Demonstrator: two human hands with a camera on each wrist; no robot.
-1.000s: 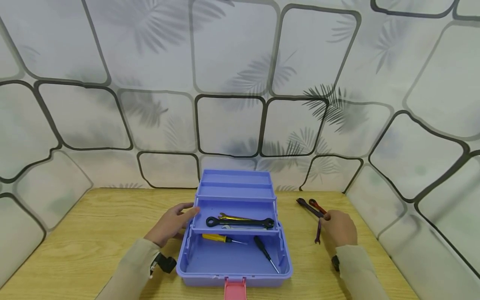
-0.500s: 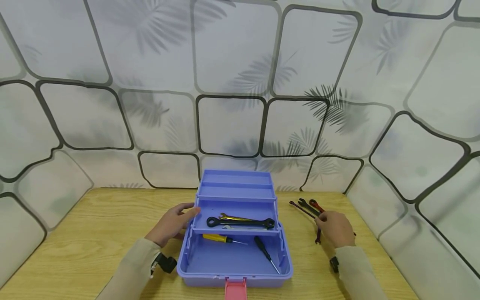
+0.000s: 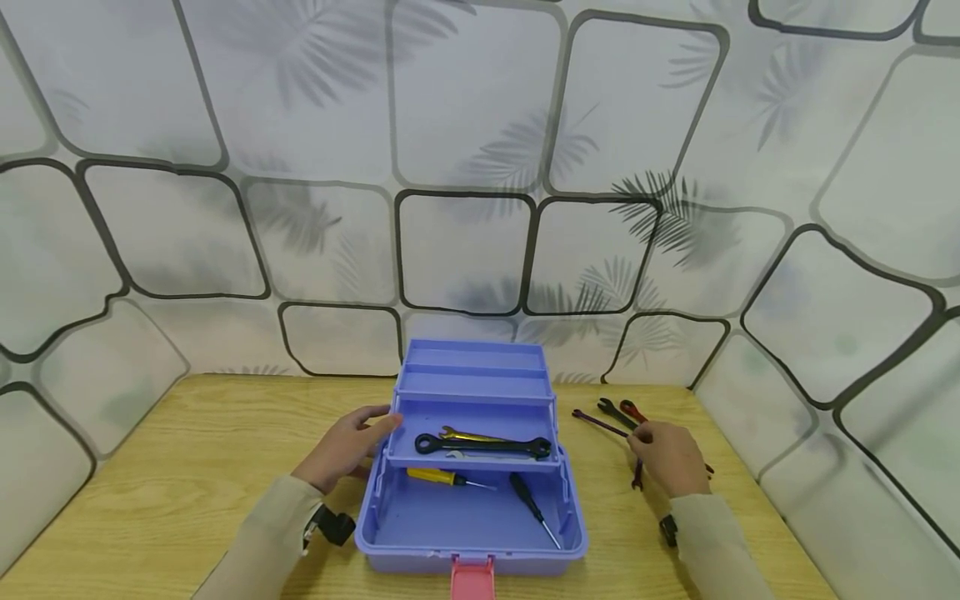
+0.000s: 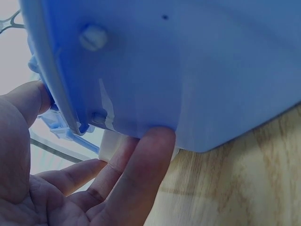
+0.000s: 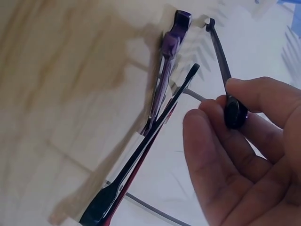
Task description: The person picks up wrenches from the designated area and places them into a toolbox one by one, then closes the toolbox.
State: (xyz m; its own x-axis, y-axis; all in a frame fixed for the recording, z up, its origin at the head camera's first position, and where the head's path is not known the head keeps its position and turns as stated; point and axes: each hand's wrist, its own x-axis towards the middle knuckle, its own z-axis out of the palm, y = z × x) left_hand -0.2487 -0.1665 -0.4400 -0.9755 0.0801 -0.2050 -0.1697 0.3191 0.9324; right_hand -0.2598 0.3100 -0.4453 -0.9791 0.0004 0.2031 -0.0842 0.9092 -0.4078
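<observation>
My left hand [image 3: 348,450] holds the left side of an open lilac toolbox [image 3: 472,562]. In the left wrist view its thumb lies at the box's edge and the fingertips [image 4: 162,136] touch the outer side wall. To the right of the box, my right hand [image 3: 671,458] pinches a slim dark purple wrench [image 3: 600,423] between thumb and fingers. The right wrist view shows this wrench [image 5: 218,52] raised, its near end at the fingers. Close by on the table lie a black wrench [image 3: 615,411], a red wrench [image 3: 632,411] and another purple wrench [image 5: 162,84], partly hidden by the hand in the head view.
A raised tray [image 3: 480,412] in the toolbox holds a large black wrench [image 3: 480,446] and a gold wrench [image 3: 468,434]. Below lie a yellow-handled screwdriver [image 3: 435,476] and a black one [image 3: 525,493]. A pink latch [image 3: 472,579] hangs in front. Patterned cloth [image 3: 465,250] borders the wooden table [image 3: 187,492].
My right hand has taken the slim purple wrench and turned it so that it points leftward, away from the others. The left hand and the toolbox stay in place.
</observation>
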